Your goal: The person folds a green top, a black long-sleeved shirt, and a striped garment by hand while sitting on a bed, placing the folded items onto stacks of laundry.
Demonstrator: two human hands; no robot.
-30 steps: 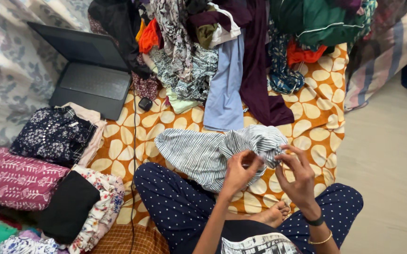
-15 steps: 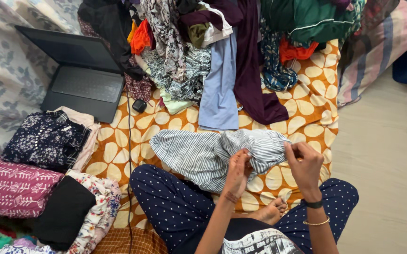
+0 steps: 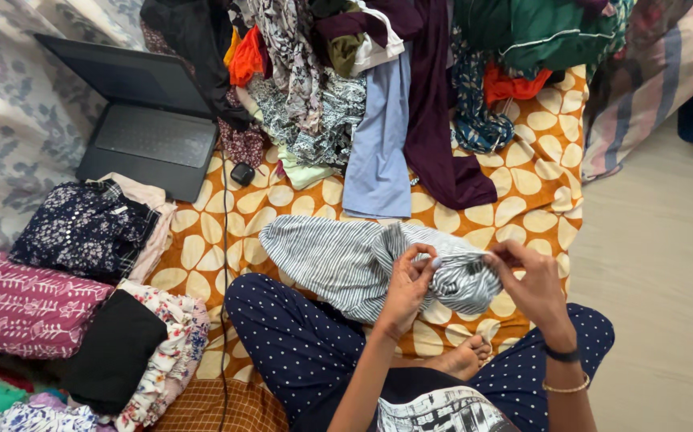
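1. The person sits cross-legged on the orange bedsheet point(image 3: 538, 184) with pale petal shapes, and the striped garment point(image 3: 338, 260) lies across it, just in front of the knees.
2. The left hand point(image 3: 406, 288) has its fingers pinched on a bunched fold of the striped garment, near its right end.
3. The right hand point(image 3: 530, 284) (a dark band and a thin bangle on that wrist) grips the same bunch from the other side, fingers closed on the cloth.
4. Beyond the striped garment rises a loose heap of clothes point(image 3: 378, 88): blue, maroon, green, orange and printed pieces tangled together.
5. Left of the striped garment sit folded stacks point(image 3: 82, 232), dark floral on top, with a pink patterned piece nearer.
6. Past those stacks an open laptop point(image 3: 150, 136) rests, a small black mouse point(image 3: 242, 174) just beside it.
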